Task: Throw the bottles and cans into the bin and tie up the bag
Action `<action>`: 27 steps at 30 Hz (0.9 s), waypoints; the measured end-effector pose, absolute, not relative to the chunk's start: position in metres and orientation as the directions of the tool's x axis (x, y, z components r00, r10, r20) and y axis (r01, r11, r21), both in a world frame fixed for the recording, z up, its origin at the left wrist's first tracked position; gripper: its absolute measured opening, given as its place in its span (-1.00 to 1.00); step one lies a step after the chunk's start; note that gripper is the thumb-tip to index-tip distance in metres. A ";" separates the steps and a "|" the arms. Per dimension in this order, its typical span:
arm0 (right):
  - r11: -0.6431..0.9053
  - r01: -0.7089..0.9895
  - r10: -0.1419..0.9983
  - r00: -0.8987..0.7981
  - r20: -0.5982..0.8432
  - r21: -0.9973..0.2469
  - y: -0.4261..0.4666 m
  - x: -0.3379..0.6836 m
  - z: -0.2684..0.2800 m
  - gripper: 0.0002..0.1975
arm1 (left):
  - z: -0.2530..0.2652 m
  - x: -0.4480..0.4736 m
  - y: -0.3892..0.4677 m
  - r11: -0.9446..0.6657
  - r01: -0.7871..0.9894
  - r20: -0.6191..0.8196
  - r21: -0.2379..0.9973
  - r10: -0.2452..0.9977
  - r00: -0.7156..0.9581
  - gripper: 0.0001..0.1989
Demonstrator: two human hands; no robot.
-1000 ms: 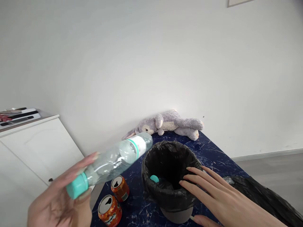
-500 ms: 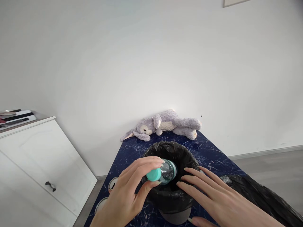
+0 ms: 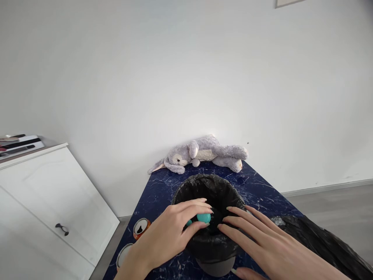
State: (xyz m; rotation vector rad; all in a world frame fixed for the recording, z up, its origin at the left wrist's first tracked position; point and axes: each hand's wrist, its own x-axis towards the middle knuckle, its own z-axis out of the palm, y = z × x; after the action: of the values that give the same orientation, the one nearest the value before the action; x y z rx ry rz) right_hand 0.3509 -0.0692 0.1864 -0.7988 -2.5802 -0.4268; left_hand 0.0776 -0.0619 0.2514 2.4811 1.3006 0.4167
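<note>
Table, blue and marbled, bore a plush rabbit at its far end and a black-lined bin. The right hand, fingers spread, lay over its right rim. The left hand gripped a teal-capped bottle inside, cap end up, long axis running downward, body and any label hidden. Leftward stood two cans, the nearer partly covered, writing unreadable.
</note>
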 end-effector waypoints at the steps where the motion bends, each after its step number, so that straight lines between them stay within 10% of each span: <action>1: 0.787 0.593 0.470 -0.755 0.456 0.171 -0.069 0.350 0.187 -0.41 | 0.251 0.077 -0.062 -0.548 0.740 0.127 0.390 0.828 0.546 -0.62; 10: 0.783 0.598 0.509 -0.775 0.375 0.174 -0.072 0.347 0.195 -0.40 | 0.254 0.037 -0.070 -0.395 0.843 0.528 0.366 0.834 0.161 -0.72; 17: 0.780 0.606 0.515 -0.765 0.388 0.159 -0.071 0.346 0.194 -0.39 | 0.227 -0.033 -0.067 0.051 0.962 0.270 0.268 0.955 -0.126 -0.43; 27: 0.789 0.601 0.521 -0.764 0.381 0.127 -0.071 0.346 0.191 -0.40 | 0.166 -0.081 -0.059 0.232 0.968 -0.142 0.092 0.966 -0.217 -0.23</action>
State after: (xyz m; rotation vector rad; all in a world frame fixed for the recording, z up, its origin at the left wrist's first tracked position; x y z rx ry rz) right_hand 0.3462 -0.0709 0.1913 -0.8577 -2.6531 -0.3459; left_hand -0.0809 -0.0591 0.1663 1.8488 2.3270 -0.0244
